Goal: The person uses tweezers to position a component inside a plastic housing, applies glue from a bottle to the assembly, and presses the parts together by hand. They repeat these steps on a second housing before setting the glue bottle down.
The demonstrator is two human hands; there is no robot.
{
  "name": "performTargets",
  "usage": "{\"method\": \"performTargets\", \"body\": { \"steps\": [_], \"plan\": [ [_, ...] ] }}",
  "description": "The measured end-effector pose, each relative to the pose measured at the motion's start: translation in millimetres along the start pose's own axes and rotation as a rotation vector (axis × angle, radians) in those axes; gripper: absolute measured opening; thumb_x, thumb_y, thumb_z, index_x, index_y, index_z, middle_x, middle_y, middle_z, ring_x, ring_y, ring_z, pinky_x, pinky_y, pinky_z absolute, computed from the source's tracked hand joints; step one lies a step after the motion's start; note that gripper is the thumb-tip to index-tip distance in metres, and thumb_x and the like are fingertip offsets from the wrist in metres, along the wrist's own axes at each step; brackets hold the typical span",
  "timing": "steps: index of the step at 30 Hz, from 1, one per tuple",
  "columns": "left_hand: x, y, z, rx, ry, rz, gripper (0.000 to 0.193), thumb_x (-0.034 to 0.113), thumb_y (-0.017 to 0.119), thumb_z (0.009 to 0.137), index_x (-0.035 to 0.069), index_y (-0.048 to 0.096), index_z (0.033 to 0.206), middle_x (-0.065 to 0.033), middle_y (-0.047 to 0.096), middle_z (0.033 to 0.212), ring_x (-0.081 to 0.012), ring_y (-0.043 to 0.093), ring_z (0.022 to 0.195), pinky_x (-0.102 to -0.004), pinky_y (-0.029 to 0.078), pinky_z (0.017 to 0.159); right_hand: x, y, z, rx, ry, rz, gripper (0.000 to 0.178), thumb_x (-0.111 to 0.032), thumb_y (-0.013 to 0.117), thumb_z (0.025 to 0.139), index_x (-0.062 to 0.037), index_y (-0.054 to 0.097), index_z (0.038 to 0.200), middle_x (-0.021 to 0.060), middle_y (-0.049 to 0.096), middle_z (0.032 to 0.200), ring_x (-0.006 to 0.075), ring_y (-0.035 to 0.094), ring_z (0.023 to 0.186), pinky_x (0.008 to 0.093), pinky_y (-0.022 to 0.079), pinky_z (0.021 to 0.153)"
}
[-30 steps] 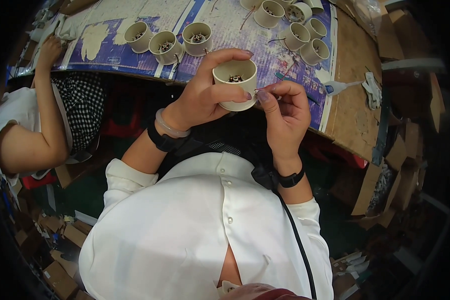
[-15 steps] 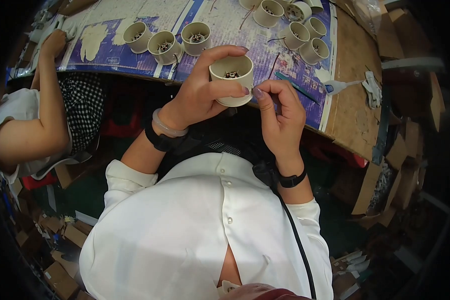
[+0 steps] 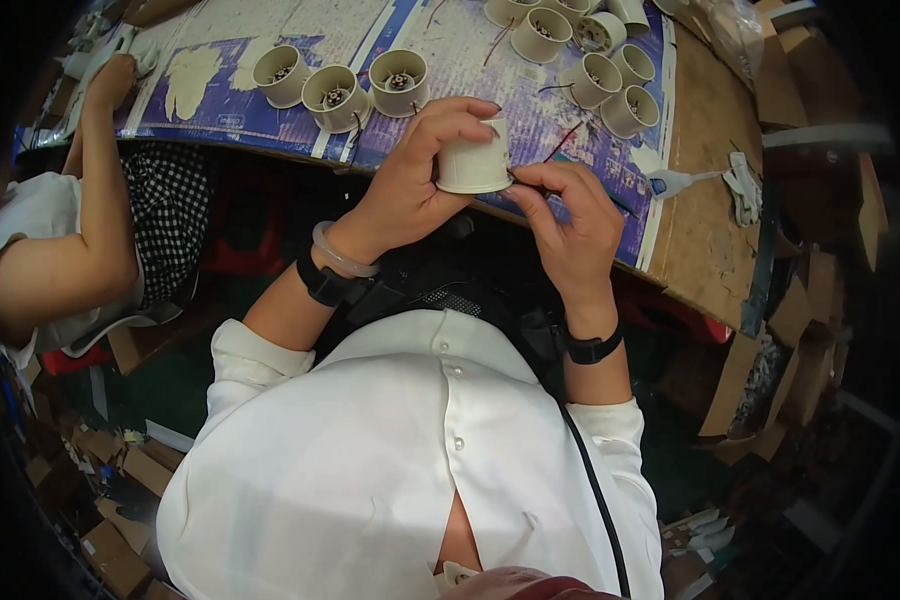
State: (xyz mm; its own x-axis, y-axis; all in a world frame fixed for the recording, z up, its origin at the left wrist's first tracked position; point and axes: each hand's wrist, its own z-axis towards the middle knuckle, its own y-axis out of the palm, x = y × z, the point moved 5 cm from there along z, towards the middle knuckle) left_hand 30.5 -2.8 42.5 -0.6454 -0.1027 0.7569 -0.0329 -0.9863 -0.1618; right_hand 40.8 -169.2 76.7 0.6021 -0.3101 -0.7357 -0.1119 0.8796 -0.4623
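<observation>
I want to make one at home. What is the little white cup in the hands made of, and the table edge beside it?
The small off-white round cup, held in the left hand, looks like matte moulded plastic: smooth, even, no shine. It could be ceramic. The bare brown table edge looks like raw fibreboard or plywood, dull and scuffed.

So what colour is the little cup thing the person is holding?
The cup in the left hand is cream-white and plain, seen best in the head view.
</observation>
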Motion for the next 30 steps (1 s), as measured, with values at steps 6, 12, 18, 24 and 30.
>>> {"method": "performTargets", "body": {
  "steps": [6, 12, 18, 24, 30],
  "plan": [
    [-9, 4, -2, -0.019, -0.25, -0.165, 0.051, -0.002, 0.064, 0.085, 0.006, 0.033, 0.125, -0.0175, 0.043, 0.139, -0.0211, 0.054, 0.117, -0.0328, 0.046, 0.096, -13, 2, -3, 0.123, -0.37, -0.313, 0.025, 0.002, 0.078, 0.071, -0.0042, 0.07, 0.094, 0.0086, 0.064, 0.083, 0.0243, 0.061, 0.073, 0.0307, 0.05, 0.063],
    [-9, 8, -4, -0.032, -0.347, -0.458, 0.048, 0.0, 0.061, 0.086, 0.006, 0.033, 0.124, -0.0187, 0.041, 0.14, -0.0218, 0.056, 0.113, -0.0326, 0.047, 0.096, -16, 5, -2, 0.123, -0.432, -0.367, 0.027, 0.002, 0.078, 0.07, -0.0049, 0.07, 0.095, 0.0079, 0.064, 0.082, 0.0244, 0.061, 0.073, 0.0314, 0.05, 0.063],
    [-17, 15, -3, 0.195, -0.699, -0.932, 0.041, -0.002, 0.066, 0.083, 0.005, 0.038, 0.112, -0.0134, 0.051, 0.129, -0.0156, 0.058, 0.104, -0.0317, 0.05, 0.089, -25, 15, -5, 0.091, -0.45, -0.401, 0.028, 0.003, 0.077, 0.071, -0.0053, 0.069, 0.097, 0.0085, 0.065, 0.086, 0.0241, 0.061, 0.074, 0.032, 0.05, 0.064],
    [-26, 4, -6, 0.254, -0.631, -0.812, 0.037, 0.001, 0.065, 0.083, 0.009, 0.037, 0.107, -0.0174, 0.052, 0.127, -0.0233, 0.059, 0.107, -0.04, 0.053, 0.086, -18, -30, -5, 0.091, -0.27, -0.22, 0.021, 0.001, 0.07, 0.078, -0.0042, 0.068, 0.099, 0.0107, 0.065, 0.09, 0.027, 0.062, 0.078, 0.0334, 0.05, 0.069],
    [-7, 10, 6, 0.043, -0.105, 0.096, 0.054, 0.001, 0.076, 0.068, 0.006, 0.041, 0.108, -0.0156, 0.055, 0.118, -0.0281, 0.06, 0.101, -0.0382, 0.05, 0.084, 44, -65, -15, -0.088, 0.165, -0.726, 0.021, 0.0, 0.063, 0.084, -0.004, 0.065, 0.105, 0.0133, 0.061, 0.091, 0.0302, 0.061, 0.081, 0.0346, 0.049, 0.071]
  ]
}}
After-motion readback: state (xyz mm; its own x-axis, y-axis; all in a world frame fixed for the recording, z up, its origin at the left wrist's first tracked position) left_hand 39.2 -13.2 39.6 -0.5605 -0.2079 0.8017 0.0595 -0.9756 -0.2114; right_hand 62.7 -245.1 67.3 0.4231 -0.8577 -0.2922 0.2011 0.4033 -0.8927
